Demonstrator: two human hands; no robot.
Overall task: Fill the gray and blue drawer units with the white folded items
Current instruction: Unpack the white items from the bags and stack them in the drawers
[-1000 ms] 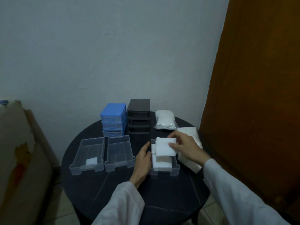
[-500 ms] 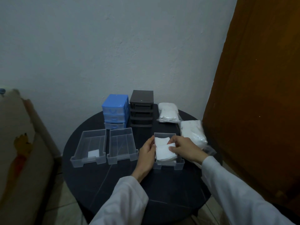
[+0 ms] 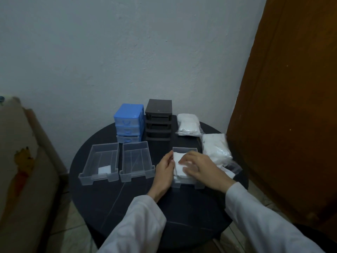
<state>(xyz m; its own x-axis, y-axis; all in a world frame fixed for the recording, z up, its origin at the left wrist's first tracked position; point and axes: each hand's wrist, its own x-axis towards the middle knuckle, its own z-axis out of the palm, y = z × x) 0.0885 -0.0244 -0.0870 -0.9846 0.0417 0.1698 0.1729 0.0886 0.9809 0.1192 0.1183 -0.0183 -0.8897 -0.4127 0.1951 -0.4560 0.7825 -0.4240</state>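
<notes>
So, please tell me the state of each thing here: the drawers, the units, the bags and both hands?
Right drawer: out of its unit, holds white folded items.
Middle drawer: out, nothing visible inside.
Left drawer: out, one white item inside.
Blue unit: drawers in.
Gray unit: slots empty.
Two bags: full; whether sealed, unclear.
Left hand: open, touching the drawer's side.
Right hand: open, pressing the items down.

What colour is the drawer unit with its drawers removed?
Dark gray drawer unit, nearly black; head view.
</notes>
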